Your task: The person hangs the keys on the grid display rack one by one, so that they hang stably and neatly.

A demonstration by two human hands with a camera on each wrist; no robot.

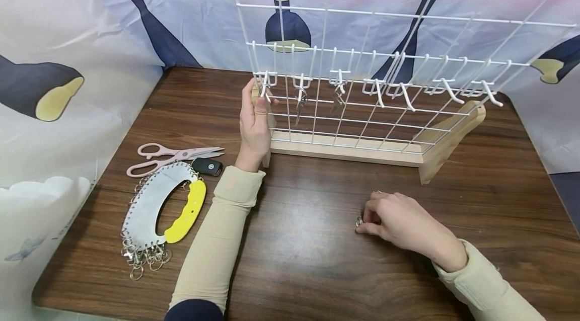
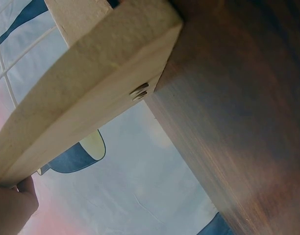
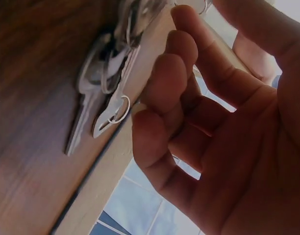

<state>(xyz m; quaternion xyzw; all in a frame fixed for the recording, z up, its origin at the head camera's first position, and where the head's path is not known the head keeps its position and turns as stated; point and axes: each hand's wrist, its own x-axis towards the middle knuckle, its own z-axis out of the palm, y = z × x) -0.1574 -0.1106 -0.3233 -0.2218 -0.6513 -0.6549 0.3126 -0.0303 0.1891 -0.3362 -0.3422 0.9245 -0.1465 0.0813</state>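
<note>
While the left hand (image 1: 254, 130) grips a pale wooden side panel (image 2: 91, 73) at the upper middle of the head frame, the right hand (image 1: 403, 225), lower right, pinches a small bunch of silvery metal keys on thin rings (image 3: 93, 74). The keys sit at that hand's left edge, by its fingertips; whether they touch the dark brown wood-grain table (image 1: 308, 270) I cannot tell. The right hand is the nearer one, the left being well apart from them, up and to the left. In the right wrist view the keys' long axis slants from upper right to lower left, blades pointing away from the pinch. Above the keys in the head frame, well apart, a white metal hook (image 1: 378, 95), fourth from the left, shows no key on it. The right thumb and forefinger come nearly together, the other fingers bent; the left hand wraps the panel's upper end.
</note>
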